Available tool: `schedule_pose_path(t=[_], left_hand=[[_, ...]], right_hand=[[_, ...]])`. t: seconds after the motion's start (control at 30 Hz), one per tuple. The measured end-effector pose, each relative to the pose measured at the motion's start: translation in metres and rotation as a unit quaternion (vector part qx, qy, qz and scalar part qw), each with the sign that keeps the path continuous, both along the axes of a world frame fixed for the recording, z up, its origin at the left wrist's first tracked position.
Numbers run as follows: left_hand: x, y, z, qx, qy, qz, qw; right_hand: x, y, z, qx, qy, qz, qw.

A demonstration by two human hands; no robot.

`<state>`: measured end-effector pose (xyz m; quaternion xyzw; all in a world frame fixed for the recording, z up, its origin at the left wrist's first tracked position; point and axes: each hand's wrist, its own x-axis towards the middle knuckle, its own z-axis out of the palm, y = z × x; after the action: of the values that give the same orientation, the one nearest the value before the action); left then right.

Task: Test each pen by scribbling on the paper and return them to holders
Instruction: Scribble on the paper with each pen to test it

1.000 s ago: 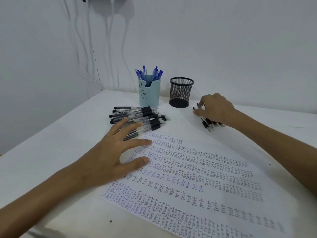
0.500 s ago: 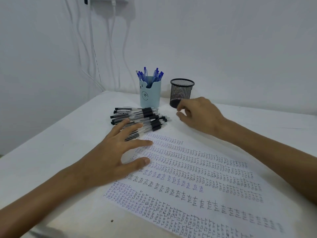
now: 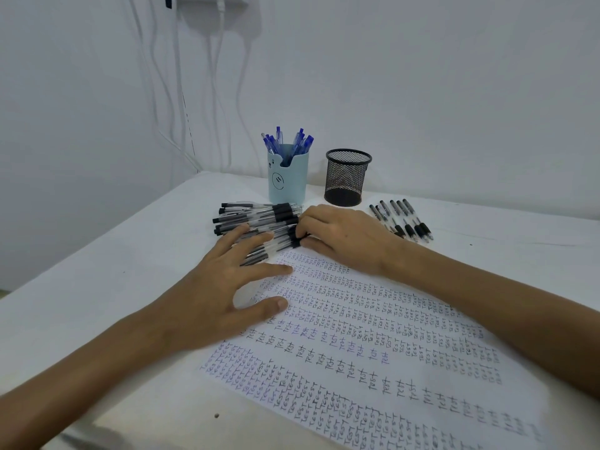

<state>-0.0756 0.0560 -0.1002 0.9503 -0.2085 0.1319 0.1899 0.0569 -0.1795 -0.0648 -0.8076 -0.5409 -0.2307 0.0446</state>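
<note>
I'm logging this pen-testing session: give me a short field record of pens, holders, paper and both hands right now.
blue holder: upright at back, blue pens inside
mesh holder: upright to its right, no pens showing
black pen pile: on table before blue holder
pen row: black, laid side by side, right of pile
paper: filled with rows of "Test"
left hand: flat, fingers spread over paper corner and pile
right hand: fingers curled at pile's end, grasp unclear
</note>
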Motion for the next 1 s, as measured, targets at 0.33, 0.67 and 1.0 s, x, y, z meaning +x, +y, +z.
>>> schedule_pose_path(t=[0.33,0.67,1.0], left_hand=[[-0.002,0.000,0.001,0.003,0.009,0.000,1.000],[-0.004,-0.002,0.002,-0.005,0.009,-0.005,1.000],[-0.005,-0.001,0.002,-0.003,0.015,0.002,1.000]], right_hand=[[-0.003,-0.003,0.006,-0.027,0.034,-0.038,0.998],[0.018,-0.035,0.006,-0.016,-0.001,-0.118,0.993],[0.011,-0.035,0.008,0.102,0.170,-0.173,0.965]])
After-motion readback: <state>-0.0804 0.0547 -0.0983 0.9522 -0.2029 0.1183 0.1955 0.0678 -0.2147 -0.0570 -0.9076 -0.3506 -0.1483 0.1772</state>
